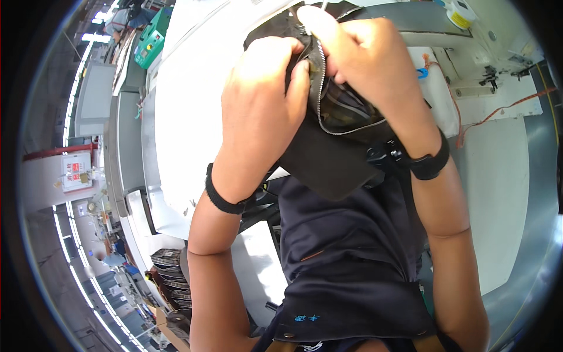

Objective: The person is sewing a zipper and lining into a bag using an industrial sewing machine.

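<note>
A dark olive-black fabric bag (328,167) with a curved silver zipper (319,94) lies in front of me, partly open over a dark lining. My left hand (261,100) grips its upper left edge with curled fingers and thumb close to the zipper. My right hand (372,64) holds the bag at the top right beside the zipper, its fingertips partly hidden in the fabric and glare. Both wrists wear black straps, and a small black device (384,154) sits below the bag's right side.
A white worktable (176,135) lies under the work. At right are pale machine parts (478,70), a white bottle with yellow label (459,14) and an orange cord (498,111). A green box (151,38) stands upper left, with stacked plaid items (170,276) lower left.
</note>
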Motion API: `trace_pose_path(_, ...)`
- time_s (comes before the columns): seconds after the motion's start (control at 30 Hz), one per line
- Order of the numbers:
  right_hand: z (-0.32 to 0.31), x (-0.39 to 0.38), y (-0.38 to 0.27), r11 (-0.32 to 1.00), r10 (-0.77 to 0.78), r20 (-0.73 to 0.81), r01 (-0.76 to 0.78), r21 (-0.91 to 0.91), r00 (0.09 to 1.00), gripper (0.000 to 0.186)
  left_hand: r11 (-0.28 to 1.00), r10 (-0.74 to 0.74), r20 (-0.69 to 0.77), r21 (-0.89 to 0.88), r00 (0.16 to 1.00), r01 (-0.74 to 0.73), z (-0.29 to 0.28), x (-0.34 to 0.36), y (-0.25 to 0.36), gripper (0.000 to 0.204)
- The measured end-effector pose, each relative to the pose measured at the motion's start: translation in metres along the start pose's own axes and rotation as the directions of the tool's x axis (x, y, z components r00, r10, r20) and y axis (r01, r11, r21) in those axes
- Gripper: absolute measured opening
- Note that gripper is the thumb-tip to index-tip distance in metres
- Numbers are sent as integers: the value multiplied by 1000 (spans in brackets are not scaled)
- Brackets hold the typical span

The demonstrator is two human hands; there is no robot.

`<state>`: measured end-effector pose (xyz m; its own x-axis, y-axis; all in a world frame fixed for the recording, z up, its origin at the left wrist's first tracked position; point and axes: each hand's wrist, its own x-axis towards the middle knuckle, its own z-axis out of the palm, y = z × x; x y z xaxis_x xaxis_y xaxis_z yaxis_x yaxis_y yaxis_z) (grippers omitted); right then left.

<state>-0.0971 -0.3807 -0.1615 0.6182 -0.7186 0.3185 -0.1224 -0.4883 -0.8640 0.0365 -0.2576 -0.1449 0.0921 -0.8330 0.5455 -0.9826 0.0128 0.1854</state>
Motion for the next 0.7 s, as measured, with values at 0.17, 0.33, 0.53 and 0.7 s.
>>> trace_pose_path(0.17,3,13,-2,830,-527,-150,470,-299,836,15,995,-71,-19,-65,997,69,9,0,5,21)
trace_pose_path(0.33,3,17,5,857,-466,-139,407,-318,874,16,998,-31,-55,-57,998,28,3,2,2,17)
trace_pose_path(0.53,5,0,5,988,129,-119,-138,-70,984,52,1000,-18,-63,-3,998,18,3,7,6,20)
trace_pose_path(0.7,24,-26,7,933,152,0,-143,330,988,26,997,-35,-1,-66,999,35,-2,10,10,23)
